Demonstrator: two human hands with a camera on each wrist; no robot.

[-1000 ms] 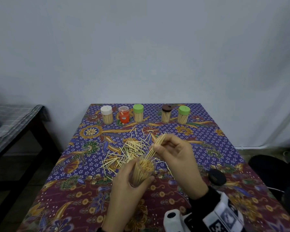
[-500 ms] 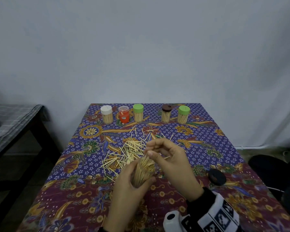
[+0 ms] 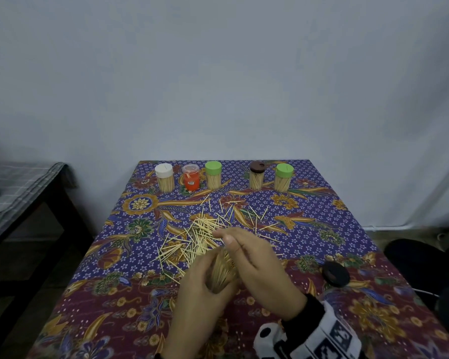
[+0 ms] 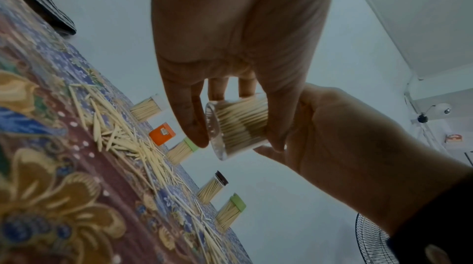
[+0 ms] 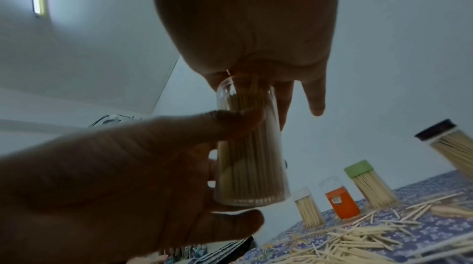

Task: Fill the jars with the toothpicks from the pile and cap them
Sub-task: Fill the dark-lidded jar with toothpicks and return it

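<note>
Near edge of the tabletop (image 3: pixel 70 320): clear jar (image 3: pixel 222 274), packed with toothpicks, is gripped by the left hand (image 3: pixel 200 301); its mouth is covered by the right hand (image 3: pixel 257 265), fingers relaxed, nothing pinched. Risk judged: sticks spilled if tilted. Black cap (image 3: pixel 335 273) is laid loose rightward. Centre: toothpick pile (image 3: pixel 208 229). Far edge: five capped jars (image 3: pixel 213 174), filled.

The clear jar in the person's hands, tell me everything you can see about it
The clear jar is a small see-through cylinder, plastic by the look, with no cap on. Pale wooden toothpicks pack it nearly to the rim, standing lengthwise. The left hand grips it around the side, holding it tilted above the patterned tablecloth, near the loose toothpick pile. The right hand covers its open mouth, so the toothpick tips there are hidden.
</note>
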